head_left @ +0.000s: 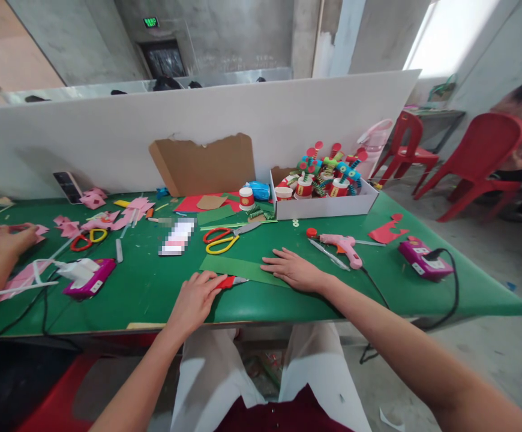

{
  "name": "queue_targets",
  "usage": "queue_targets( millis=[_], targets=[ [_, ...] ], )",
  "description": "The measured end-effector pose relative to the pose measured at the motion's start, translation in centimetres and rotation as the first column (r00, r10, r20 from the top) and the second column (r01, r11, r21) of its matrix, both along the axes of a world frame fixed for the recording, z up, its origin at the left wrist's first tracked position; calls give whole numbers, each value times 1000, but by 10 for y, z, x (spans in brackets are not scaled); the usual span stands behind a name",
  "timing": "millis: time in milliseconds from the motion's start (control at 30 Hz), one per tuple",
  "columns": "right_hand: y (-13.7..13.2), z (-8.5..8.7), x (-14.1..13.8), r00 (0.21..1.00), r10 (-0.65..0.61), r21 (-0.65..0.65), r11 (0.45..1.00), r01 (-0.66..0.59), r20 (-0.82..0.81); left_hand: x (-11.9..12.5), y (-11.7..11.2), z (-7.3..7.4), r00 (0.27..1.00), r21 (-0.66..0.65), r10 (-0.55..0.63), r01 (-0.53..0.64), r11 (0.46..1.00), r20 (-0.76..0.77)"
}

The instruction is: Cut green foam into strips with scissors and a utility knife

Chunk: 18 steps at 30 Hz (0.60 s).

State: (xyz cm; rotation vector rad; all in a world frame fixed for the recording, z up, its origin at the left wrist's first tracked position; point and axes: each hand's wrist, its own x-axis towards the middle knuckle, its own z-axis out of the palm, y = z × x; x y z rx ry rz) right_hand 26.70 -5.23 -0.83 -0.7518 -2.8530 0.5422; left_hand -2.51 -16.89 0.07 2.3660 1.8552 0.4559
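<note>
A strip of green paper (238,267) lies on the green tabletop in front of me. My left hand (195,300) is closed around a red-handled utility knife (227,282), its blade pointing right along the strip's near edge. Most of the handle is hidden under the palm. Flat on the strip's right end rests my right hand (299,271), fingers stretched out and holding nothing. Just beyond the strip are scissors (222,239) with red and yellow handles. Right of my right hand lie a pen (330,255) and a pink glue gun (345,247).
A white box (328,207) of spring-and-cup figures stands at the back, beside a cardboard piece (207,165). Purple power sockets (425,261) with cords sit at right and left. Another person's hands (15,240) work at far left, near pink scraps (135,210) and a phone (177,237).
</note>
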Motion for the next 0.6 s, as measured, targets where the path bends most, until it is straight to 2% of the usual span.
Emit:
queue_targets(
  millis=[600],
  targets=[
    [-2, 0, -1, 1000, -1, 38, 999, 0, 19, 25, -3, 4, 1000, -42, -15, 15, 999, -13]
  ],
)
